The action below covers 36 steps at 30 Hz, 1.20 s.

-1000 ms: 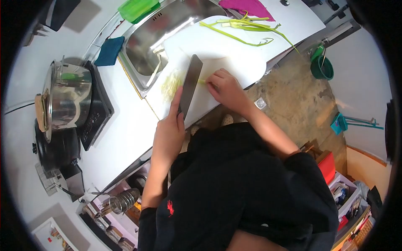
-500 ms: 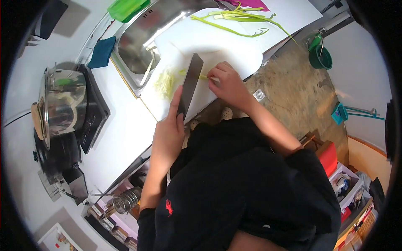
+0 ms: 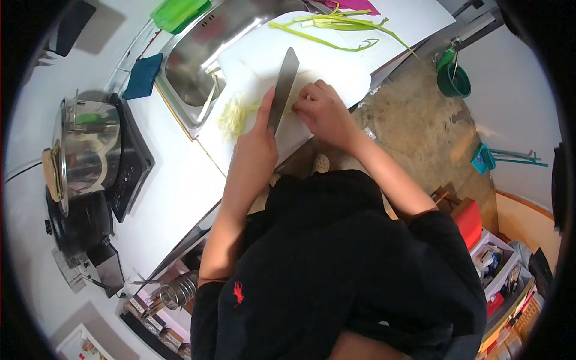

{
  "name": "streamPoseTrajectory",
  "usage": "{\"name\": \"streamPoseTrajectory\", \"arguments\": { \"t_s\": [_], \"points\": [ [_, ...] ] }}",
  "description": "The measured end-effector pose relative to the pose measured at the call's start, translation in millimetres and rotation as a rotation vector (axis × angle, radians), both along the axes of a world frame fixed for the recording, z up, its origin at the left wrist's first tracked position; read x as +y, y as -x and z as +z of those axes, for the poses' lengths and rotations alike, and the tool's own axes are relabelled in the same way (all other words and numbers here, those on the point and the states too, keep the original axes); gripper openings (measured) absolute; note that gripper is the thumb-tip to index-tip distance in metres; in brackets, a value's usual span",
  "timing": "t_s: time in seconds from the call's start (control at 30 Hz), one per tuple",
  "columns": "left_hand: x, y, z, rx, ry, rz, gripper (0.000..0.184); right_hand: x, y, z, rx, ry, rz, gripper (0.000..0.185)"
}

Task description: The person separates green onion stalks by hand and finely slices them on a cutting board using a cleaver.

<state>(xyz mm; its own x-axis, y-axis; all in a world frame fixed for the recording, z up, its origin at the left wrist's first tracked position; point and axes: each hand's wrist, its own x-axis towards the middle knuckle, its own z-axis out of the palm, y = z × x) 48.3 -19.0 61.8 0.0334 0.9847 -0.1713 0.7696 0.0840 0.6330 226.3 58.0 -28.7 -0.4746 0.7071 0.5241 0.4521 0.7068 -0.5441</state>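
Note:
My left hand (image 3: 254,149) grips a kitchen knife (image 3: 285,87), its index finger laid along the blade, which points away from me over the white cutting board (image 3: 243,60). Across the blade, my right hand (image 3: 327,117) is closed with fingertips pinched together beside the knife; the scallion stalk in them is mostly hidden now. Left of the knife lies a pile of finely cut pale scallion (image 3: 232,119). Whole green scallions (image 3: 339,24) rest at the far end of the board.
A steel sink (image 3: 189,66) adjoins the board, with pale stalks at its near edge. A blue cloth (image 3: 143,76) lies beside it. On the left, a steel pot (image 3: 93,147) stands by a black cooktop (image 3: 133,162). A green bucket (image 3: 451,84) is on the floor at right.
The knife and my left hand have shifted forward and slightly right, and the blade now shows narrower. My right hand has moved slightly; the stalk at its fingertips is less visible.

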Motion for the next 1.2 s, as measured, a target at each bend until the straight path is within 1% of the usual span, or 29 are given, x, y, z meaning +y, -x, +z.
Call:
{"name": "streamPoseTrajectory", "arguments": {
  "t_s": [0.07,0.17,0.27,0.47,0.73,0.83,1.03,1.2],
  "points": [
    [-2,7,2,-0.013,0.013,-0.003,0.071,4,-11,4,-0.101,-0.105,0.024,0.016],
    [-17,24,2,-0.016,-0.002,-0.037,0.07,11,-20,-14,-0.075,-0.158,0.119,0.017],
    [-26,27,12,0.046,0.024,-0.063,0.07,12,-24,-18,-0.034,-0.187,0.119,0.018],
    [-20,18,32,0.001,0.117,-0.127,0.07,7,-23,-23,0.058,-0.097,0.113,0.014],
    [-9,12,42,0.11,0.19,-0.161,0.07,4,-19,-18,0.042,-0.095,0.063,0.013],
    [-8,13,42,0.125,0.177,-0.183,0.07,4,-19,-19,0.052,-0.076,0.059,0.014],
    [-2,9,53,0.176,0.303,-0.156,0.073,4,-20,-20,0.053,-0.025,0.055,0.015],
    [5,8,61,0.183,0.346,-0.18,0.073,4,-21,-17,0.051,-0.007,0.056,0.014]
  ]
}}
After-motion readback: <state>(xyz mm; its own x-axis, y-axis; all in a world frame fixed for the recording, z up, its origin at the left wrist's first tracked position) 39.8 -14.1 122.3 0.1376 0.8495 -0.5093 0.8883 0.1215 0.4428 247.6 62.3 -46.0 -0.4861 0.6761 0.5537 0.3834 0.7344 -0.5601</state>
